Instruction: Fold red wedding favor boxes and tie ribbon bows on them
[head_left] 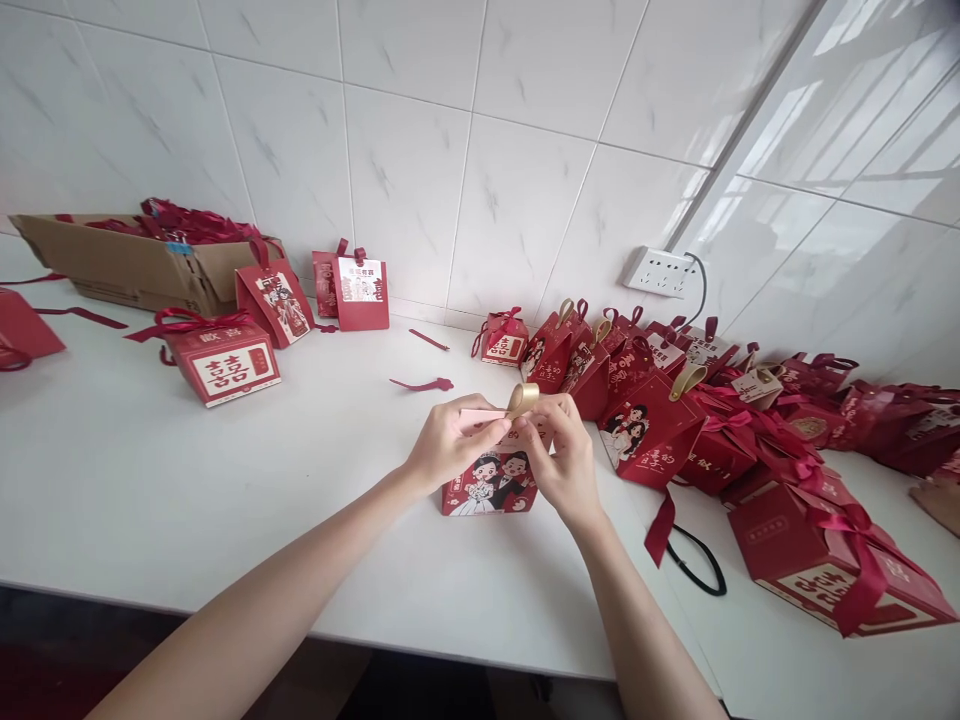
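Note:
A small red gift box (489,484) printed with a cartoon bride and groom stands on the white table (225,480) in front of me. My left hand (448,440) pinches the box's top flap from the left. My right hand (564,452) grips the top from the right. Between the fingers of both hands curls a gold ribbon loop (523,398) at the box's top. Both hands have their fingers closed on the box top and ribbon.
Several finished red boxes with ribbons (675,410) crowd the table's right side up to the tiled wall. A cardboard carton (127,262) of red ribbons sits far left, with red boxes (225,362) near it. Loose ribbon pieces (424,384), a black cord (697,565) and a wall socket (660,272) are nearby.

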